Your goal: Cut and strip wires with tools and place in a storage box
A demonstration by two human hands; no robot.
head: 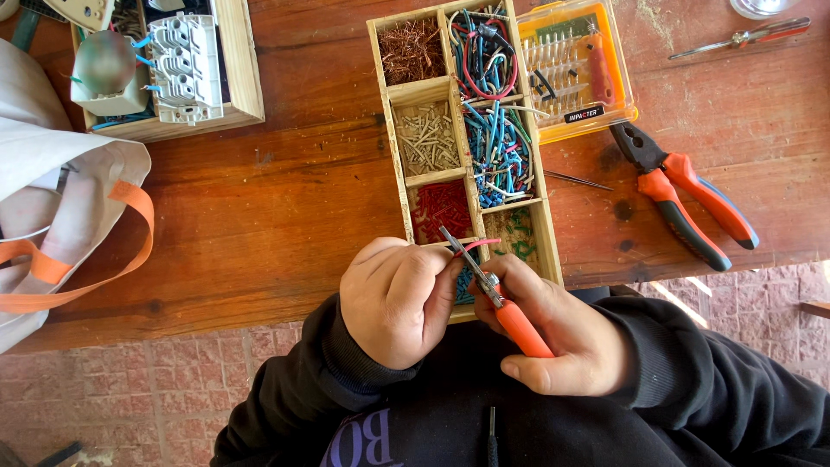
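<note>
My right hand grips a small orange-handled cutter, its metal jaws pointing up-left over a wooden divided tray. My left hand is curled shut beside it, pinching a short red wire that runs across the cutter's jaws. Both hands hover over the tray's near end, above compartments of red wire bits and green bits. The tray's farther compartments hold blue wire pieces, pale bits, copper strands and tangled coloured wires.
Orange-handled pliers lie right of the tray. An orange case of screwdriver bits sits behind them. A screwdriver lies far right. A wooden box with a white socket part stands at the back left, a white bag with orange straps at left.
</note>
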